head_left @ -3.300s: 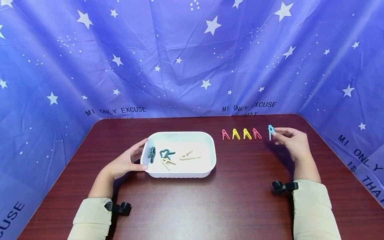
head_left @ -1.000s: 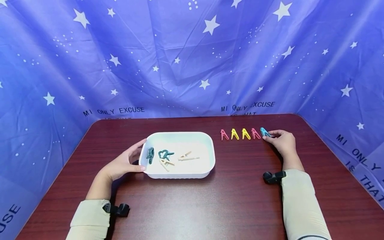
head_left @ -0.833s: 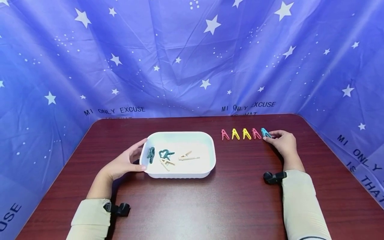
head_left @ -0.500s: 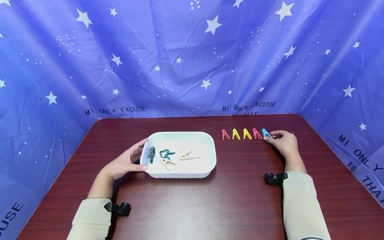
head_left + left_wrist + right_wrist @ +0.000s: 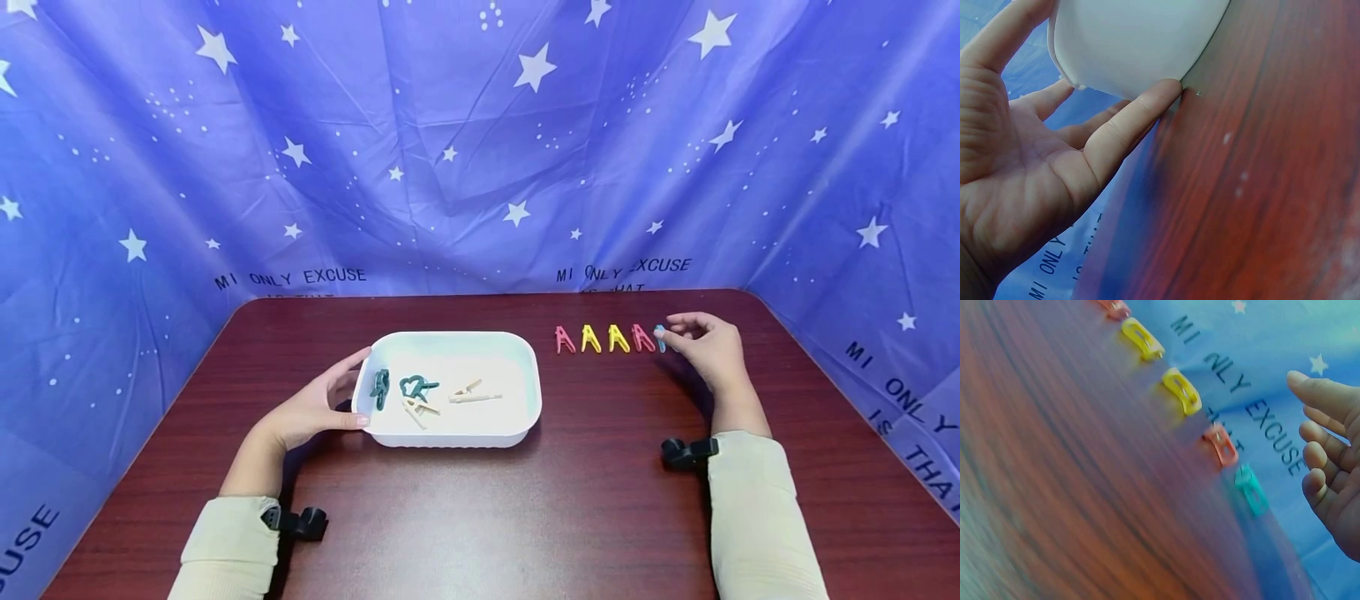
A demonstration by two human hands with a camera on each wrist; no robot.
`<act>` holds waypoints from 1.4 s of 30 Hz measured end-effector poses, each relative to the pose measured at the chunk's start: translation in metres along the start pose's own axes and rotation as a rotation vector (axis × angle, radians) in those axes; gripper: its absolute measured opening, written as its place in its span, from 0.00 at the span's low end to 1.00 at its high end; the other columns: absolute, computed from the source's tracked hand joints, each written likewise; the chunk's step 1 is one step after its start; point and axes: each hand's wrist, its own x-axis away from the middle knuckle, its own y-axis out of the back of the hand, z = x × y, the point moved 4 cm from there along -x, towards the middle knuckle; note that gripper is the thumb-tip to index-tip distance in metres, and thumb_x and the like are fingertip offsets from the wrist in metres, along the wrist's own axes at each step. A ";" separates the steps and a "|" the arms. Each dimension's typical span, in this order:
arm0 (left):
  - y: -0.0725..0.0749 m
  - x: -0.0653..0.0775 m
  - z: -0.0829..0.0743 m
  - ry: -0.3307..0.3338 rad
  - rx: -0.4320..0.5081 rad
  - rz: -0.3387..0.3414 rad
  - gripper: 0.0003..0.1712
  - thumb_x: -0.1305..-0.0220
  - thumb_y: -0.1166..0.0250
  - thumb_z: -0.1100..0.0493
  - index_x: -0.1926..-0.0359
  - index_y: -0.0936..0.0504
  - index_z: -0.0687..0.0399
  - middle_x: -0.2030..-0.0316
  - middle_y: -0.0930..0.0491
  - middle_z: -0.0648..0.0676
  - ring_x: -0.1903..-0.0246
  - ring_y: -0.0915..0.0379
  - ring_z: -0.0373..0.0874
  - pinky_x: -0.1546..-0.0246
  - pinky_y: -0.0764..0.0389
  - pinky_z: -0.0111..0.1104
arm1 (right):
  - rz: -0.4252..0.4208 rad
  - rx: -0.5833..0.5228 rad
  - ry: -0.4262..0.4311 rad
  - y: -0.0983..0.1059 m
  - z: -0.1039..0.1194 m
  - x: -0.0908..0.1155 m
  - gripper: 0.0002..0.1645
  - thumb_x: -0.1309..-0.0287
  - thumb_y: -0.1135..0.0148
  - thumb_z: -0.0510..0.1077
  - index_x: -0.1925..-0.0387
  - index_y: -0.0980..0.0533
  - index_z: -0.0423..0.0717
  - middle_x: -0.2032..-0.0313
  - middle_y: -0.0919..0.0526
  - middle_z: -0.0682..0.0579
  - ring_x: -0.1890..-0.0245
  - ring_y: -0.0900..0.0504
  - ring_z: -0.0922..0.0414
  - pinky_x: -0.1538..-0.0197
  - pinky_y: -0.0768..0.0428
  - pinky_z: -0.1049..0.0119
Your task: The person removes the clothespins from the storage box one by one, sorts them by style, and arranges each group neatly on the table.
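My left hand (image 5: 311, 404) holds the left end of a white tray (image 5: 457, 439), thumb at the front corner and fingers spread along the end wall. In the left wrist view its little finger (image 5: 1129, 128) touches the tray near the tabletop. My right hand (image 5: 712, 350) hovers just right of a blue clothespin (image 5: 1252, 490), fingers loosely bent and holding nothing. In the head view the thumb partly hides that clothespin. It lies at the right end of a row, beside a red clothespin (image 5: 642, 338), two yellow clothespins (image 5: 618, 339) and another red clothespin (image 5: 565, 339).
Inside the tray lie two dark green clips (image 5: 417, 387) and two beige clothespins (image 5: 476, 397). The dark red wooden table (image 5: 480, 517) ends at a blue star-patterned cloth (image 5: 480, 167) behind and at both sides. A black camera mount (image 5: 688, 452) sits on each wrist.
My right hand carried the blue clothespin left and set it down at the row's right end. It has since let go and lifted slightly. The left hand has stayed at the tray.
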 end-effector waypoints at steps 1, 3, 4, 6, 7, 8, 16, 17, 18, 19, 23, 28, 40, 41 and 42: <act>0.000 0.000 0.000 -0.001 -0.001 0.000 0.58 0.47 0.27 0.66 0.23 0.54 0.50 0.33 0.40 0.69 0.34 0.45 0.67 0.48 0.26 0.34 | 0.005 -0.010 0.010 -0.002 0.003 0.000 0.25 0.48 0.26 0.45 0.54 0.20 0.32 0.75 0.23 0.72 0.73 0.27 0.67 0.72 0.29 0.78; 0.000 0.001 0.001 -0.002 -0.003 -0.005 0.58 0.47 0.27 0.66 0.23 0.53 0.50 0.34 0.39 0.69 0.35 0.43 0.68 0.49 0.25 0.35 | 0.017 -0.040 0.039 -0.005 0.010 0.000 0.24 0.49 0.26 0.44 0.54 0.20 0.32 0.74 0.23 0.71 0.73 0.27 0.67 0.72 0.29 0.77; 0.000 0.001 0.001 -0.003 -0.003 -0.006 0.58 0.47 0.27 0.66 0.23 0.53 0.50 0.34 0.39 0.70 0.36 0.42 0.68 0.49 0.25 0.35 | 0.024 -0.056 0.053 -0.006 0.013 0.000 0.22 0.49 0.25 0.43 0.55 0.19 0.33 0.74 0.22 0.70 0.73 0.26 0.67 0.72 0.29 0.77; 0.000 0.001 0.001 -0.004 -0.006 -0.009 0.58 0.47 0.27 0.66 0.23 0.53 0.50 0.34 0.39 0.70 0.36 0.41 0.68 0.50 0.24 0.35 | 0.039 -0.084 0.072 -0.008 0.020 0.001 0.21 0.49 0.25 0.43 0.56 0.19 0.35 0.73 0.21 0.69 0.73 0.26 0.67 0.73 0.28 0.77; 0.000 0.001 0.000 -0.004 -0.006 -0.009 0.58 0.47 0.27 0.66 0.23 0.53 0.50 0.34 0.39 0.70 0.36 0.41 0.68 0.50 0.24 0.35 | 0.050 -0.096 0.077 -0.009 0.024 0.001 0.20 0.49 0.25 0.42 0.56 0.19 0.36 0.73 0.20 0.68 0.73 0.25 0.67 0.73 0.28 0.77; -0.001 0.001 0.000 -0.004 -0.007 -0.010 0.58 0.47 0.27 0.66 0.23 0.53 0.50 0.34 0.38 0.70 0.37 0.40 0.68 0.50 0.24 0.36 | 0.063 -0.110 0.084 -0.010 0.028 0.001 0.19 0.49 0.25 0.42 0.56 0.19 0.37 0.72 0.19 0.66 0.72 0.24 0.67 0.73 0.27 0.77; 0.000 0.001 0.000 0.000 -0.015 -0.013 0.58 0.48 0.27 0.65 0.23 0.53 0.50 0.35 0.38 0.70 0.37 0.41 0.68 0.49 0.25 0.35 | 0.153 -0.173 0.138 -0.013 0.074 0.014 0.20 0.48 0.28 0.35 0.54 0.22 0.27 0.64 0.15 0.43 0.72 0.21 0.63 0.75 0.25 0.72; 0.000 0.001 0.000 0.001 -0.014 -0.014 0.58 0.48 0.27 0.65 0.23 0.53 0.49 0.35 0.38 0.70 0.37 0.41 0.68 0.49 0.25 0.35 | 0.161 -0.172 0.141 -0.013 0.080 0.016 0.20 0.47 0.28 0.35 0.54 0.22 0.27 0.64 0.15 0.42 0.72 0.22 0.63 0.76 0.25 0.71; -0.001 0.001 0.000 0.000 -0.012 -0.012 0.58 0.48 0.27 0.65 0.23 0.53 0.50 0.34 0.38 0.70 0.36 0.41 0.68 0.49 0.25 0.35 | 0.170 -0.171 0.143 -0.014 0.085 0.018 0.20 0.47 0.28 0.35 0.54 0.22 0.27 0.65 0.15 0.44 0.72 0.21 0.63 0.76 0.25 0.72; -0.001 0.001 0.000 0.000 -0.011 -0.011 0.58 0.48 0.27 0.65 0.23 0.53 0.50 0.34 0.39 0.70 0.36 0.41 0.68 0.49 0.26 0.35 | 0.178 -0.171 0.148 -0.014 0.089 0.019 0.20 0.47 0.28 0.35 0.54 0.22 0.27 0.65 0.15 0.45 0.72 0.21 0.63 0.75 0.25 0.71; -0.001 0.001 0.000 -0.007 -0.011 -0.008 0.58 0.48 0.27 0.65 0.23 0.53 0.50 0.34 0.39 0.70 0.36 0.41 0.68 0.48 0.26 0.36 | 0.206 -0.191 0.151 -0.019 0.099 0.023 0.18 0.47 0.28 0.35 0.55 0.20 0.29 0.67 0.14 0.52 0.74 0.20 0.60 0.74 0.24 0.71; 0.000 0.001 0.000 -0.016 -0.018 -0.008 0.58 0.48 0.27 0.65 0.23 0.53 0.50 0.33 0.40 0.70 0.36 0.42 0.68 0.48 0.27 0.35 | 0.228 -0.210 0.201 -0.022 0.116 0.027 0.16 0.49 0.29 0.32 0.58 0.20 0.29 0.68 0.14 0.51 0.73 0.19 0.60 0.72 0.23 0.72; -0.001 0.001 0.000 -0.015 -0.015 -0.012 0.58 0.48 0.27 0.66 0.23 0.53 0.51 0.34 0.39 0.71 0.37 0.41 0.68 0.48 0.26 0.36 | 0.297 -0.228 0.333 -0.031 0.144 0.037 0.14 0.51 0.29 0.28 0.60 0.19 0.28 0.65 0.18 0.54 0.69 0.18 0.64 0.68 0.20 0.72; -0.001 0.001 0.000 -0.014 -0.015 -0.012 0.58 0.48 0.27 0.65 0.23 0.53 0.51 0.34 0.39 0.71 0.37 0.41 0.68 0.48 0.26 0.36 | 0.305 -0.237 0.341 -0.032 0.145 0.037 0.14 0.52 0.30 0.27 0.60 0.19 0.27 0.65 0.18 0.52 0.69 0.18 0.64 0.68 0.20 0.72; -0.001 0.001 0.000 -0.013 -0.015 -0.012 0.58 0.48 0.27 0.65 0.23 0.53 0.50 0.34 0.40 0.70 0.37 0.41 0.69 0.48 0.26 0.36 | 0.311 -0.242 0.348 -0.033 0.147 0.038 0.14 0.52 0.29 0.26 0.60 0.19 0.28 0.65 0.18 0.50 0.69 0.18 0.64 0.68 0.20 0.72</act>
